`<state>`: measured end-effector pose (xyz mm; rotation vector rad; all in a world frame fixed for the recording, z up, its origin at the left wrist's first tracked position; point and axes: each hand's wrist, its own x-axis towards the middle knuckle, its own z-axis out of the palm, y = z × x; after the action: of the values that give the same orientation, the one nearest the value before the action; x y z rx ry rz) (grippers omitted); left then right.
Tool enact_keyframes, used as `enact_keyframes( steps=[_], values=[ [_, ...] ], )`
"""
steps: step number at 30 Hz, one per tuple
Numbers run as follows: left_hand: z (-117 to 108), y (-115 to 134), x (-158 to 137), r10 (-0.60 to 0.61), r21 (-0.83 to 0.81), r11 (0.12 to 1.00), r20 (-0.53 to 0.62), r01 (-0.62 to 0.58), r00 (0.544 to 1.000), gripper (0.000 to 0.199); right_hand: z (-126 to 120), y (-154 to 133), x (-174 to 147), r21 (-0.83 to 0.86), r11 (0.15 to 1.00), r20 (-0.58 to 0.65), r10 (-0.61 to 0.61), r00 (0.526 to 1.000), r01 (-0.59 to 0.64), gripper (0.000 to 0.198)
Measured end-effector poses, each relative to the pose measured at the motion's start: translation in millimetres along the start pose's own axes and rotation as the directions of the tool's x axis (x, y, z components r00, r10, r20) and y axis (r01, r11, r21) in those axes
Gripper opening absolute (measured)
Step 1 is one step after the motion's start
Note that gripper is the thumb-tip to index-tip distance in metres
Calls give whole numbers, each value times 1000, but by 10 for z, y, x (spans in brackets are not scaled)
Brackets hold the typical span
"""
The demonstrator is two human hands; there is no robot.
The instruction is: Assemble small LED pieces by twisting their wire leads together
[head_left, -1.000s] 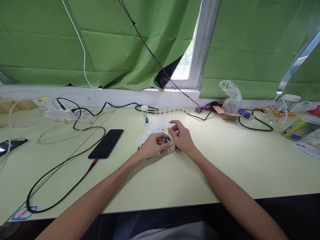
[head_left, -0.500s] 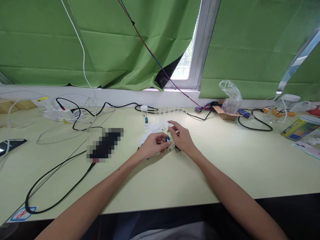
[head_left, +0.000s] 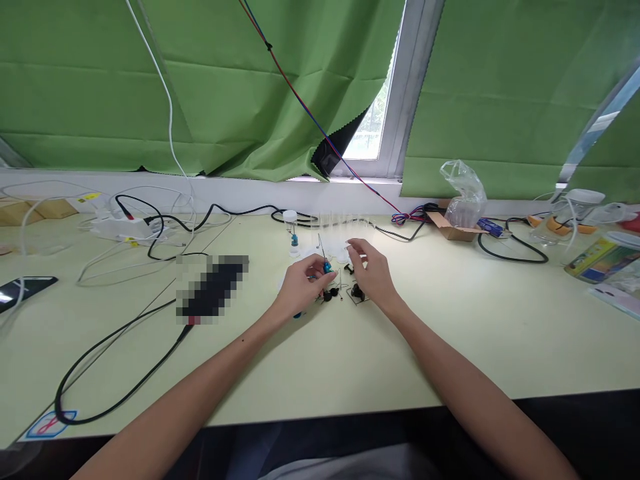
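Note:
My left hand (head_left: 301, 283) pinches a small blue piece (head_left: 327, 267) between thumb and fingers. From that piece a thin metal wire (head_left: 323, 247) points up, tilted slightly left. To the right, my right hand (head_left: 370, 270) is apart from the wire, its fingers bent and loosely spread; I see nothing held in it. Small black parts (head_left: 330, 294) and thin metal rods lie on the table between the hands. A black piece with a wire frame (head_left: 357, 292) sits under my right hand. Another blue piece (head_left: 297, 315) is partly hidden by my left wrist.
Behind the hands stand a clear vial with a white cap (head_left: 290, 217) and several clear tubes (head_left: 345, 221). A black cable (head_left: 63, 387) loops on the left beside a blurred dark device (head_left: 215, 287). A cardboard box (head_left: 455, 232) and jars (head_left: 607, 257) stand at right.
My right hand has let go of the wire's top and moved slightly right. My left hand has shifted a little left with the blue piece, and the wire now leans left.

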<state>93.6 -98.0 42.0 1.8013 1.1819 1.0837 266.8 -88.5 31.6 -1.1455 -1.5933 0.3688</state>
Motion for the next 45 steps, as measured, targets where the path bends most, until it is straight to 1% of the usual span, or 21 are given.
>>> enact_keyframes(
  steps=[2, 5, 7, 10, 13, 16, 19, 23, 26, 31, 35, 38, 45],
  values=[
    [2, -21, 6, 30, 54, 998, -45, -28, 999, 27, -4, 65, 14, -52, 998, 8, -44, 999, 44, 26],
    [1, -55, 14, 95, 150, 985, -86, -81, 992, 26, -11, 148, 30, -176, 980, 74, -78, 994, 90, 22],
    [-1, -69, 16, 138, 185, 976, -99, -118, 986, 24, -21, 178, 35, -255, 962, 139, -64, 988, 98, 22],
    [-3, -73, 14, 188, 215, 963, -107, -161, 976, 20, -45, 192, 37, -337, 938, 214, -3, 977, 77, 24],
    [-4, -60, 9, 223, 264, 947, -125, -185, 967, 18, -68, 195, 45, -364, 929, 243, 21, 970, 71, 23],
    [-10, -47, 6, 257, 317, 927, -149, -200, 955, 18, -86, 220, 65, -337, 938, 257, 9, 966, 81, 22],
    [-17, -50, 12, 249, 312, 931, -172, -187, 953, 20, -108, 261, 89, -316, 945, 261, -1, 965, 86, 22],
    [-19, -73, 31, 189, 212, 966, -179, -150, 966, 25, -154, 305, 110, -348, 935, 240, 20, 971, 66, 24],
    [-16, -92, 45, 177, 173, 974, -174, -147, 969, 26, -190, 335, 128, -386, 921, 241, 42, 970, 56, 25],
    [-10, -109, 49, 191, 169, 972, -173, -162, 966, 25, -228, 390, 160, -436, 899, 258, 94, 962, 29, 23],
    [-10, -102, 41, 190, 170, 972, -168, -161, 967, 25, -226, 392, 154, -432, 902, 295, 133, 946, 8, 16],
    [-11, -87, 37, 181, 180, 972, -176, -149, 968, 25, -212, 371, 140, -441, 897, 324, 133, 937, 25, 13],
    [-10, -87, 42, 180, 177, 973, -175, -149, 968, 25, -184, 320, 122, -438, 897, 349, 108, 931, 60, 13]
  ],
)
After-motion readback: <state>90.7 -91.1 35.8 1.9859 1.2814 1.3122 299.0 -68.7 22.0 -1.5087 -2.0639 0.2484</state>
